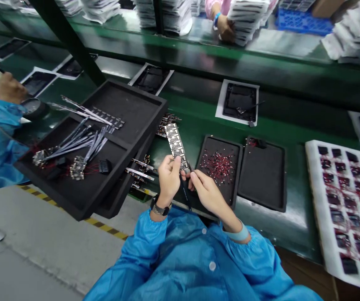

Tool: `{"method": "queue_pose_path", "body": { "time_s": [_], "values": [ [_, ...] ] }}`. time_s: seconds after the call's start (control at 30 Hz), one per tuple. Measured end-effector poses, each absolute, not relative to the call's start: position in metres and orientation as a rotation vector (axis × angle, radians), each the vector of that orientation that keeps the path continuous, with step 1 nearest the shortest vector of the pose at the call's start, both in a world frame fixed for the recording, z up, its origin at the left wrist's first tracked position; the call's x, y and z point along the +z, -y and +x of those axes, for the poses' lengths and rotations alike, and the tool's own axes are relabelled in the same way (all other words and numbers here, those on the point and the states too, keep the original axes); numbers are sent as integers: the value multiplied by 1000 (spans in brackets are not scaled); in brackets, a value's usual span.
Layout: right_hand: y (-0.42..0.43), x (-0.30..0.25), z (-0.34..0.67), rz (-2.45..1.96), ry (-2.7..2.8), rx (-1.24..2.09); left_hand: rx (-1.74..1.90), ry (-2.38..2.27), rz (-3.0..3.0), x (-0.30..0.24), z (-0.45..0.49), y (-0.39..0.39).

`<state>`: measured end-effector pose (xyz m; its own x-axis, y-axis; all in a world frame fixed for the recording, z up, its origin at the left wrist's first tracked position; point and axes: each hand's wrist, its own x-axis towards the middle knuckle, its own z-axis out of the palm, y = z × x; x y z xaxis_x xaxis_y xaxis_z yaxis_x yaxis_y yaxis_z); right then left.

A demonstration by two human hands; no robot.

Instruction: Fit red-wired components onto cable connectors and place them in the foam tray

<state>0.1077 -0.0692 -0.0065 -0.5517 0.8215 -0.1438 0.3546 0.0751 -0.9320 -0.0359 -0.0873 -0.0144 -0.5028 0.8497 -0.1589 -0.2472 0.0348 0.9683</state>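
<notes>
My left hand (169, 177) pinches the lower end of a panel of small circuit boards (176, 143), tilted upward with its printed side showing. Close beside it, my right hand (207, 190) is closed round a thin dark tool (190, 166), possibly tweezers, whose tip is at the panel's lower edge. A dark cord-like strip (185, 194) hangs below the fingers; where it starts is hidden. To the right of my hands, a black tray (205, 146) holds a heap of small red-wired parts (219, 166).
Stacked black trays (136, 110) with boards and ribbon strips stand left. Another black tray (263, 179) and a white foam tray (321, 209) of wired parts lie right. Device panels (241, 100) lie behind. Co-workers' hands (9, 88) show left and at the top.
</notes>
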Motion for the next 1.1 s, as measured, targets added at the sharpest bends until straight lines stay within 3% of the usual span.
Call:
{"method": "queue_pose_path", "body": {
  "time_s": [0.53, 0.93, 1.1],
  "values": [
    [76, -4, 104, -1217, 1972, 1394, 1660, -1455, 631, -16, -29, 94],
    [87, 5, 87, -1564, 2318, 871, 1704, -1679, 678, -25, -22, 95],
    [87, 3, 85, -1543, 2306, 873, 1731, -1685, 660, -23, -24, 95]
  ]
}}
